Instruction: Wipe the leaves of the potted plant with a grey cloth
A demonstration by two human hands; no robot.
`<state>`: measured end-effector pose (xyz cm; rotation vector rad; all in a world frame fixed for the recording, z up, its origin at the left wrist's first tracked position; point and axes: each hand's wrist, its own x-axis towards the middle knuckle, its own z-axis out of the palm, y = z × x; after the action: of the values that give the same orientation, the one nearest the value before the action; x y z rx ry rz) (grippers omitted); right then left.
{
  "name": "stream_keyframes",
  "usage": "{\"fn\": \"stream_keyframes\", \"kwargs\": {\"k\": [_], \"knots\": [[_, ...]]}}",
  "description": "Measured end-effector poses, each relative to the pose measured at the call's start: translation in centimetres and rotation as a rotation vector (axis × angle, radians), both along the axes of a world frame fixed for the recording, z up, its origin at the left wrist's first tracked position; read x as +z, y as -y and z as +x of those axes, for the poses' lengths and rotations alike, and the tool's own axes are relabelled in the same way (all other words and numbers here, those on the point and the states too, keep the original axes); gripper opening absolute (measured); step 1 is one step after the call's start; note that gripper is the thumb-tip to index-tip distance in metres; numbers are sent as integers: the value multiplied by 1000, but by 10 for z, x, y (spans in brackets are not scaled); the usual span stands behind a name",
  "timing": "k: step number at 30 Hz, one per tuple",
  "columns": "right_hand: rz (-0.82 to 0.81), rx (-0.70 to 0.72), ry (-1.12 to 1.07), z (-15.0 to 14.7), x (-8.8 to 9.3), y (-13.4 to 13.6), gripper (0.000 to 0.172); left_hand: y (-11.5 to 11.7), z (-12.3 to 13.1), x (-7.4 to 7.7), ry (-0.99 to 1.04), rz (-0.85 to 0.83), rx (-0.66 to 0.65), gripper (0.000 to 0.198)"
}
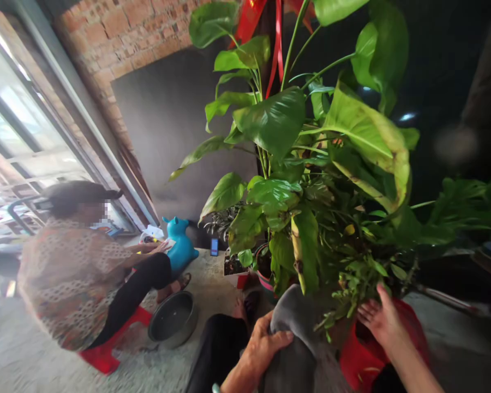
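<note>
In the head view, a grey cloth (298,333) is gripped by the left hand (262,349), fingers curled over its fold, just left of a red pot (360,363). The right hand (382,322) is laid open and flat, holding nothing, against the pot's rim beneath the large leafy plant (311,180). 1 seated person (77,267) on a red stool (106,349) and a metal basin (174,319) are seen well apart at left.

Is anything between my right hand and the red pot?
No. The right hand already rests on the red pot, beside low leaves hanging over its rim. The left hand grips a grey cloth.
</note>
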<state>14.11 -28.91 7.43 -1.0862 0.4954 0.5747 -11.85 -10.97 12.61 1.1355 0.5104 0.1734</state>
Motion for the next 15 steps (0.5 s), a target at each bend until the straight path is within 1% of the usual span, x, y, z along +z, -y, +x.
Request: {"fn": "stream_keyframes", "kwargs": {"k": [1,3,4,5,7,9,11,13,15], "knots": [[81,13,-1,1,1,-9,37,-4,6,2,-3,1,27,59],[237,25,10,-1,2,-23,32,-12,21,6,-24,1,114,61],[291,27,19,-3,1,-28,31,-15,31,9,-31,4,158,62],[328,30,25,-5,0,-32,32,-17,41,10,-37,12,195,61],[360,38,35,-7,-6,-37,38,-18,63,10,-45,39,216,58],[351,51,44,-6,-13,-40,42,-12,83,4,-64,99,212,55],[325,74,40,-2,-20,-40,49,-1,98,-7,-86,196,182,48],[302,95,35,2,-24,-40,56,12,104,-21,-101,272,107,42],[304,103,75,4,-25,-40,59,27,105,-33,-119,283,-4,40]]}}
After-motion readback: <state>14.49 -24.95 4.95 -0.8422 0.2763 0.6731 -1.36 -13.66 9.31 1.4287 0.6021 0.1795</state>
